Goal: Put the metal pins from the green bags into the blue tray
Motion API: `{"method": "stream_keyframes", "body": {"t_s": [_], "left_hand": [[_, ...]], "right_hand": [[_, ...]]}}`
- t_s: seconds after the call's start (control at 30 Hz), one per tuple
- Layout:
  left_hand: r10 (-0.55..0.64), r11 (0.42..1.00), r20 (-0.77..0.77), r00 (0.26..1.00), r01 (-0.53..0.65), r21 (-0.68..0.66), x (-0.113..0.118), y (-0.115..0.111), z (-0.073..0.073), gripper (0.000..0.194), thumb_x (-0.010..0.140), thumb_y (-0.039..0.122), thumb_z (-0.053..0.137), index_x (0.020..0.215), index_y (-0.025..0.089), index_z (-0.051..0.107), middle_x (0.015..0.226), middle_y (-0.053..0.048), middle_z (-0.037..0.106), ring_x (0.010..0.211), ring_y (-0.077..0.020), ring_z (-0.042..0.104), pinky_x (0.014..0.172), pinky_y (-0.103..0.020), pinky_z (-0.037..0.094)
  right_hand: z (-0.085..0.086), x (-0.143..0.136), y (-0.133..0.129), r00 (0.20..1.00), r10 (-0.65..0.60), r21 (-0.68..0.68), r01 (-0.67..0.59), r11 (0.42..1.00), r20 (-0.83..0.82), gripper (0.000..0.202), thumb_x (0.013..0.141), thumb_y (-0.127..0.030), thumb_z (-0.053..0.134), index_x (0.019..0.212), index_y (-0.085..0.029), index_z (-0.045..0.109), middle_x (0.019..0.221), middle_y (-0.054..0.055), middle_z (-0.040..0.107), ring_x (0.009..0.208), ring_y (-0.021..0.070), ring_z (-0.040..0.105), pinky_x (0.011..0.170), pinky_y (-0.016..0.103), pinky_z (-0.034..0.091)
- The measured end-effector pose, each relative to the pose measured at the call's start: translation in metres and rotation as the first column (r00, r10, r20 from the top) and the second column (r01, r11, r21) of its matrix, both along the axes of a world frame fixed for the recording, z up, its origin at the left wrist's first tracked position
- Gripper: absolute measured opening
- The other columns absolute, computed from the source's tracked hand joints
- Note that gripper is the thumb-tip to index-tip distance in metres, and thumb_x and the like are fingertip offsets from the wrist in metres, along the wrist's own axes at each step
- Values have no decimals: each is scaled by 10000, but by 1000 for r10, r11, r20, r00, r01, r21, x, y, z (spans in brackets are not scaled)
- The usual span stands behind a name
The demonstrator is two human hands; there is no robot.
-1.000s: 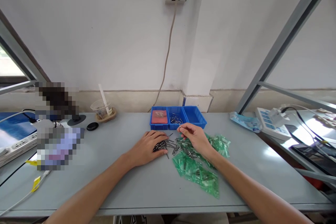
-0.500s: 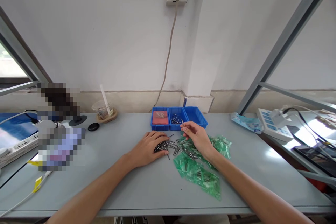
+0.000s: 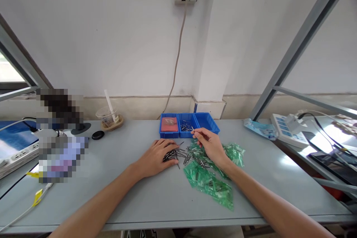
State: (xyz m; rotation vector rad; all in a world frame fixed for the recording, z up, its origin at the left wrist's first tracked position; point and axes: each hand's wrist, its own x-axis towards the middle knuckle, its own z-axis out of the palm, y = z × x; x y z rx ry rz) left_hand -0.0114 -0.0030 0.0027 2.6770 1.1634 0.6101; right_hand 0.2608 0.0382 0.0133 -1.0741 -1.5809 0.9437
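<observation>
My left hand (image 3: 156, 157) rests on the table, its fingers and thumb curled around one side of a heap of thin dark metal pins (image 3: 182, 153). In a pinch between thumb and fingertips, my right hand (image 3: 210, 144) has a small slender metal pin (image 3: 192, 128), raised near the front edge of the blue bins. More pins lie in the middle blue bin (image 3: 186, 134). Green plastic bags (image 3: 208, 186) with pins in them lie under and in front of my right hand, which hides part of them.
The left blue bin (image 3: 169, 135) contains a red packet; the right blue bin (image 3: 208, 121) adjoins the middle one. A plastic cup with a straw (image 3: 107, 115), a black round lid (image 3: 98, 135) and a power strip (image 3: 21, 156) are leftward. At right are a blue packet (image 3: 260, 129) and another power strip (image 3: 288, 130).
The view has shifted very slightly. Both hands keep nearly the same places, and the pin between my right fingertips now shows a little more clearly.
</observation>
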Motion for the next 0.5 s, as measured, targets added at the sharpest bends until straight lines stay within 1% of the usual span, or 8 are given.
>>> {"method": "stream_keyframes", "body": {"t_s": [0.17,0.3,0.4,0.5], "left_hand": [[-2,1000,12,1000,2,1,0,0,1,514,1039,584,549,1474,309,557,1467,-76,571,1317,-294,530,1107,-462,422],[-6,1000,10,1000,6,-9,0,-1,1,516,1038,578,556,1482,316,547,1469,-73,569,1317,-291,529,1105,-459,423],[-5,1000,19,1000,5,-3,0,-1,1,522,1036,583,556,1486,319,546,1463,-75,571,1310,-292,532,1102,-457,424],[-3,1000,18,1000,3,-6,0,-1,2,527,1036,590,551,1490,324,544,1455,-76,575,1303,-296,536,1096,-459,427]], "right_hand": [[2,-2,-2,995,55,-46,-59,997,-78,397,955,-595,635,1065,-227,737,942,53,695,683,165,564,611,304,481],[4,-3,-3,994,67,-70,-73,995,-81,367,944,-560,665,1112,-239,727,985,55,706,719,172,585,635,307,493],[2,-2,-1,997,43,-54,-46,997,-58,329,923,-542,697,1074,-251,727,983,53,718,713,186,587,643,327,500],[-1,-1,1,1000,-11,21,11,1000,-8,296,912,-531,713,1026,-258,728,900,48,702,739,217,589,645,344,496]]}}
